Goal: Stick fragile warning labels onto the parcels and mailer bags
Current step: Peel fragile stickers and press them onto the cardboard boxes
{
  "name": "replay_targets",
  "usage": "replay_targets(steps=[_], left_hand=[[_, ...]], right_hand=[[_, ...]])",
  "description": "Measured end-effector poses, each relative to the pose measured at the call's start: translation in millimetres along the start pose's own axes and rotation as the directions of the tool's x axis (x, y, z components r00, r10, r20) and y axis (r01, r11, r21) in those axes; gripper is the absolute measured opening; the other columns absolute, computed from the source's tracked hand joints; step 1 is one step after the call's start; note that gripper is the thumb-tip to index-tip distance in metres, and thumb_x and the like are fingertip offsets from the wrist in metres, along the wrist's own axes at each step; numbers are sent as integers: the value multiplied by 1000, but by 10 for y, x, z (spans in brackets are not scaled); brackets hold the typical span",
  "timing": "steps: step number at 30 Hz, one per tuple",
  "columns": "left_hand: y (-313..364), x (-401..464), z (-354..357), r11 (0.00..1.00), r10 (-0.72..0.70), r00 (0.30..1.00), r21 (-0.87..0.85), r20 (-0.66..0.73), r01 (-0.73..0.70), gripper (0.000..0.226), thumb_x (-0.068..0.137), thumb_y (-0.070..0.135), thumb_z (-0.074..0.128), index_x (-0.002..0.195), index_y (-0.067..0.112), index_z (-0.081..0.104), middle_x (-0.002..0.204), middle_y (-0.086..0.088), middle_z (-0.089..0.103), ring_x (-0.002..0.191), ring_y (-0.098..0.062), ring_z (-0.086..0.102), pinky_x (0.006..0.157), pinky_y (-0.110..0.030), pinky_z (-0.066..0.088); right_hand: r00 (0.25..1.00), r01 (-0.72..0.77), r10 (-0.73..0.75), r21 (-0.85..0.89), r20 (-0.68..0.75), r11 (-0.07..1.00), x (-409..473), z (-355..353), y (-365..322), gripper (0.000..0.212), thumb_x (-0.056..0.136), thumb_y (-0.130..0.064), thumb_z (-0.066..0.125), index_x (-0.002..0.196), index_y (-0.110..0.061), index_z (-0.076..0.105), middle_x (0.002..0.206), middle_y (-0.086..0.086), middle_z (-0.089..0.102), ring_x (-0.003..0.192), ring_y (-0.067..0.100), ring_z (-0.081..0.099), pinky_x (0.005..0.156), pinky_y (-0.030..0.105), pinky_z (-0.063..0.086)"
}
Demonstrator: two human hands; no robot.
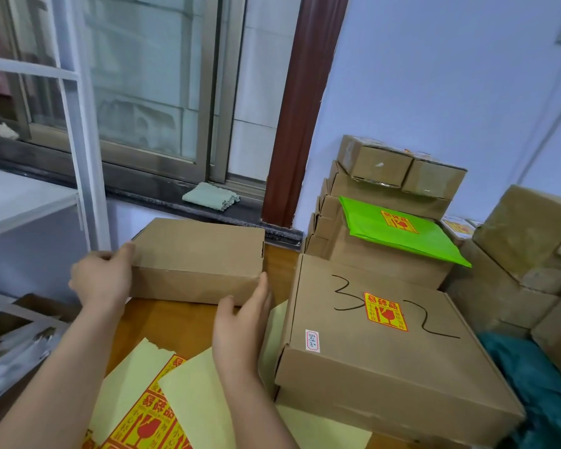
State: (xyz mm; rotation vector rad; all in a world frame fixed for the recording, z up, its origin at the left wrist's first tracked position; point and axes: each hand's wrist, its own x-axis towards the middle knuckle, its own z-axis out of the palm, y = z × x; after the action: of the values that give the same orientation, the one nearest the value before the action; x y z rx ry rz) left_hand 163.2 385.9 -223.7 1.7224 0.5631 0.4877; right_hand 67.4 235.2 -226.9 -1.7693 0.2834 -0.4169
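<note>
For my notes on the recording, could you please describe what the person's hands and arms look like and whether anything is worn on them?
Both arms are bare as far as the frame shows, with no sleeves in view. The left hand and right hand wear no gloves, and no rings, watch or bracelet are visible on the fingers or wrists. No markings show.

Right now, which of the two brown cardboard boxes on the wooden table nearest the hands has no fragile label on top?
The plain brown cardboard box gripped between both hands; the pen-marked box beside it carries a red-and-yellow label.
</note>
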Motion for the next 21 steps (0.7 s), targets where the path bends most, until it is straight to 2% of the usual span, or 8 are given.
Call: replay_targets(steps=[2, 4, 7, 9, 12, 14, 17, 21], left_hand=[[-2, -42, -16, 996, -19, 1000, -85, 7, 19, 41, 91, 37, 59, 115, 3, 56, 116, -18, 57, 110, -37, 52, 94, -48, 43], [20, -102, -35, 984, -42, 999, -173, 8, 43, 37, 90, 37, 59, 112, 8, 52, 114, -15, 54, 109, -35, 51, 88, -43, 41], [49, -154, -79, 955, -80, 997, -288, -2, 76, 44, 89, 45, 59, 115, 12, 46, 122, -13, 51, 111, -31, 50, 90, -41, 40], [37, -175, -115, 931, -115, 993, -347, 3, 109, 44, 87, 49, 60, 112, 17, 43, 123, -12, 50, 110, -28, 50, 91, -41, 42], [40, -244, -158, 904, -139, 989, -401, 57, 150, 40, 86, 48, 62, 107, 21, 41, 122, -11, 50, 110, -27, 51, 94, -44, 45], [89, -314, -190, 877, -138, 985, -450, 101, 169, 36, 87, 45, 62, 106, 21, 43, 119, -10, 50, 110, -28, 51, 93, -46, 47], [213, -412, -253, 858, -91, 987, -492, 131, 145, 29, 89, 41, 61, 101, 20, 44, 110, -9, 50, 103, -27, 53, 89, -45, 49], [407, -587, -378, 835, -60, 985, -532, 162, 138, 27, 87, 41, 63, 80, 27, 41, 94, -5, 49, 94, -24, 49, 75, -42, 45]], right_hand=[[1000, 7, -7, 12, 6, 1000, -52, -12, -35, 70, 95, -9, 49, 149, -29, 10, 154, -14, 16, 135, 2, 27, 100, 8, 29], [999, 35, -35, 2, 22, 999, -128, -5, -84, 72, 95, -11, 50, 149, -32, 7, 154, -20, 9, 131, -5, 21, 95, 2, 26], [994, 108, -107, -20, 30, 994, -257, 30, -152, 74, 95, -15, 51, 148, -36, 5, 152, -28, 0, 129, -11, 14, 82, -12, 20], [982, 188, -188, -45, 21, 981, -343, 51, -219, 72, 95, -17, 50, 148, -37, 5, 151, -29, -3, 136, -9, 8, 83, -14, 15], [944, 329, -330, -84, 4, 941, -450, 41, -377, 68, 95, -17, 48, 147, -36, 9, 151, -29, -2, 139, -10, -4, 98, -5, 8], [917, 394, -398, -93, -25, 914, -513, -10, -498, 66, 94, -16, 48, 147, -34, 14, 151, -28, 2, 138, -12, -5, 107, 3, 6], [905, 418, -422, -70, -53, 906, -624, -139, -704, 65, 92, -14, 49, 146, -34, 19, 149, -28, 8, 137, -14, -1, 113, 13, 12], [877, 458, -466, -89, -116, 884, -731, -415, -937, 60, 90, -19, 50, 145, -28, 28, 140, -19, 25, 132, -7, 15, 112, 19, 16]])
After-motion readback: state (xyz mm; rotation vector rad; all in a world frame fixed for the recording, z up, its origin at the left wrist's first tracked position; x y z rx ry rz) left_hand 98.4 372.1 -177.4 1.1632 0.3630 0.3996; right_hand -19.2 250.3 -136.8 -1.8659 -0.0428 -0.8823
